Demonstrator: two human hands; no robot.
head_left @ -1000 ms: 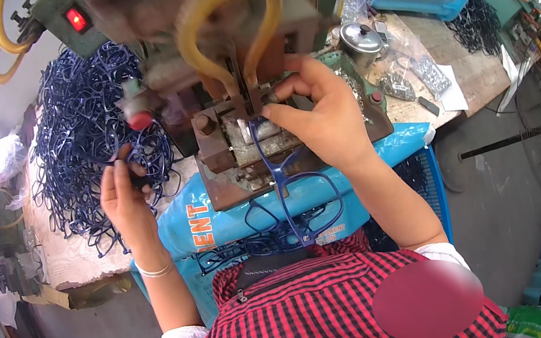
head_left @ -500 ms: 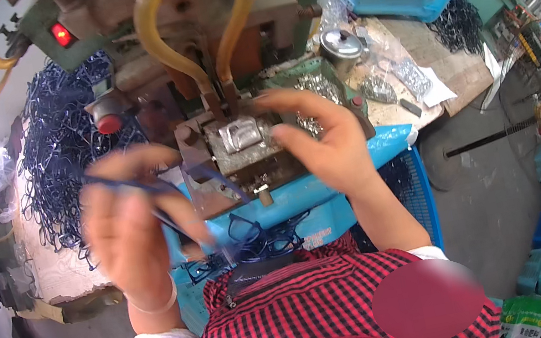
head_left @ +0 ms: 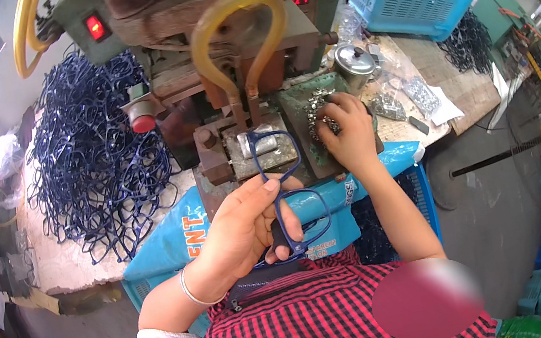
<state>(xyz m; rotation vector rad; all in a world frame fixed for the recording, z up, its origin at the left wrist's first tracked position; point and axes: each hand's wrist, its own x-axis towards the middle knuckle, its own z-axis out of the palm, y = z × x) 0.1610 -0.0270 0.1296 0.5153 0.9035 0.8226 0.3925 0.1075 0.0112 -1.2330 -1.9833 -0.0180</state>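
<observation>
The left hand [head_left: 241, 228] pinches the blue glasses frame [head_left: 253, 146] mid-length, its long axis running toward the metal block [head_left: 242, 163], while rightward the right hand [head_left: 353, 136] curls over metal bits [head_left: 313, 112] (any held, I cannot tell).

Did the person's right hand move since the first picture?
Yes. The right hand moved to the right, away from the metal block under the yellow hose, to the small shiny pieces in the green tray.
</observation>
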